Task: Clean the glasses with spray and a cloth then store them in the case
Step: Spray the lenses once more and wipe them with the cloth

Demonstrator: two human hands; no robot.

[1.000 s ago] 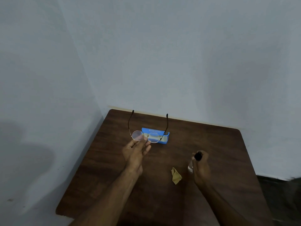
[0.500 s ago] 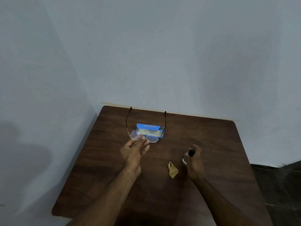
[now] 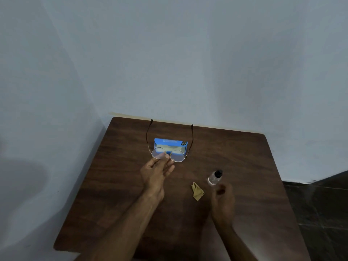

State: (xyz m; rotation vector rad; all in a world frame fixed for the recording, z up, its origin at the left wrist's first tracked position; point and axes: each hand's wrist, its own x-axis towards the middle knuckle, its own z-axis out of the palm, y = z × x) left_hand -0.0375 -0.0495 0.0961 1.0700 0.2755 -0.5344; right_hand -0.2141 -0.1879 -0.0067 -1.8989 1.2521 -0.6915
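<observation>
Right hand point(image 3: 224, 198): motion-blurred near the spray bottle point(image 3: 214, 178); finger pose and contact could not be told.
Case point(image 3: 170, 143): lower front sat hidden behind the glasses point(image 3: 168, 155); print was too small to read.
Forearms point(image 3: 128, 223): cut off by the bottom edge.
Table point(image 3: 120, 185): near edge ran out of frame.

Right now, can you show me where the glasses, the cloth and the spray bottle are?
glasses point(image 3: 177, 155): head view, middle of the uncovered round lens.
cloth point(image 3: 197, 192): head view, middle of the crumpled yellow fabric.
spray bottle point(image 3: 213, 180): head view, clear body below the black cap.
</observation>
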